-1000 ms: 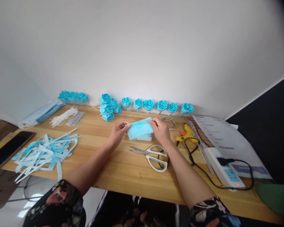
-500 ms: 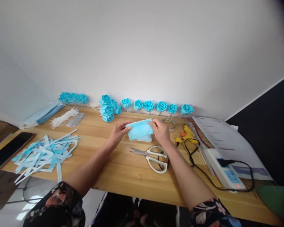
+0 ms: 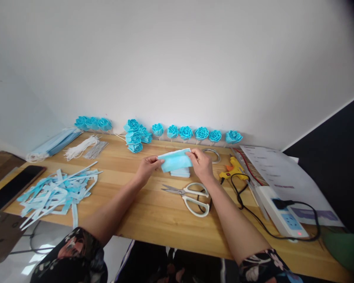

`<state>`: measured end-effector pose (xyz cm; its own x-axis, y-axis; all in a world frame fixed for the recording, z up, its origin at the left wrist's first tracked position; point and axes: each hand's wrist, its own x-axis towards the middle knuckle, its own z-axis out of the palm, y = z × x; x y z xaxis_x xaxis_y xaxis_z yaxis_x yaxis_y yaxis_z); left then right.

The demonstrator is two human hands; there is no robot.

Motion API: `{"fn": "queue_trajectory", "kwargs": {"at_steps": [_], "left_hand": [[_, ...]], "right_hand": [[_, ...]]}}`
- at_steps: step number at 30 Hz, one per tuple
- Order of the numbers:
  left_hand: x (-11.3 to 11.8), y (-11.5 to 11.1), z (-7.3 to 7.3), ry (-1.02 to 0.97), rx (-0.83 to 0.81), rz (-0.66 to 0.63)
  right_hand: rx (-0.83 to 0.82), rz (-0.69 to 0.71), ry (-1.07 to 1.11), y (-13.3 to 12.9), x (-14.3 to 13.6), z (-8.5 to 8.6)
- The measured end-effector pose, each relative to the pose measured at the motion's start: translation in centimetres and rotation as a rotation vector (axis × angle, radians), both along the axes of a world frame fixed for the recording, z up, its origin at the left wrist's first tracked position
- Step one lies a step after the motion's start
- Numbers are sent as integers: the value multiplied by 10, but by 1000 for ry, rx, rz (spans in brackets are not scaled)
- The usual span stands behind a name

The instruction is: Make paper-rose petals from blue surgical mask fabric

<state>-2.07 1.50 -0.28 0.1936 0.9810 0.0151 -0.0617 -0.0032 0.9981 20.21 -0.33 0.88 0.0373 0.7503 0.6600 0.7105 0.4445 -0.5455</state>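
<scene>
A light-blue piece of mask fabric [image 3: 177, 160] is stretched between my two hands above the table. My left hand [image 3: 148, 168] pinches its left edge between thumb and fingers. The right edge is pinched by my right hand [image 3: 201, 162]. Under the fabric lies a small stack of pale cut pieces [image 3: 180, 172], partly covered from view. Scissors [image 3: 191, 195] with white handles rest on the table just below, blades partly apart and pointing left. A coil of wire [image 3: 215, 156] lies behind my right hand.
Blue fabric roses [image 3: 201, 133] line the wall. Left are face masks [image 3: 54, 143], white cords [image 3: 82, 147], grey wires [image 3: 96, 150], cut strips [image 3: 59, 194] and a phone [image 3: 13, 189]. Right are a yellow glue gun [image 3: 233, 169], a power strip [image 3: 283, 214] and papers [image 3: 283, 173].
My left hand has shifted slightly and its fingers have curled closer on the fabric's left edge. The fabric has tipped a little. My right hand keeps its grip.
</scene>
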Motion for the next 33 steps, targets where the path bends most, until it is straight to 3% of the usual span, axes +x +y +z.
{"fn": "queue_trajectory", "kwargs": {"at_steps": [8, 13, 23, 29, 33], "left_hand": [[3, 0, -5, -224, -171, -26], [5, -1, -3, -312, -179, -59], [9, -11, 6, -486, -176, -261], [3, -15, 13, -488, -178, -370], [-2, -4, 6, -366, -189, -282]], "right_hand": [[-15, -13, 15, -2, -2, 1], [-45, -29, 36, -2, -3, 1], [-57, -40, 38, 0, -6, -2], [-62, 20, 43, -1, -9, 1], [3, -34, -14, -2, -7, 0]]}}
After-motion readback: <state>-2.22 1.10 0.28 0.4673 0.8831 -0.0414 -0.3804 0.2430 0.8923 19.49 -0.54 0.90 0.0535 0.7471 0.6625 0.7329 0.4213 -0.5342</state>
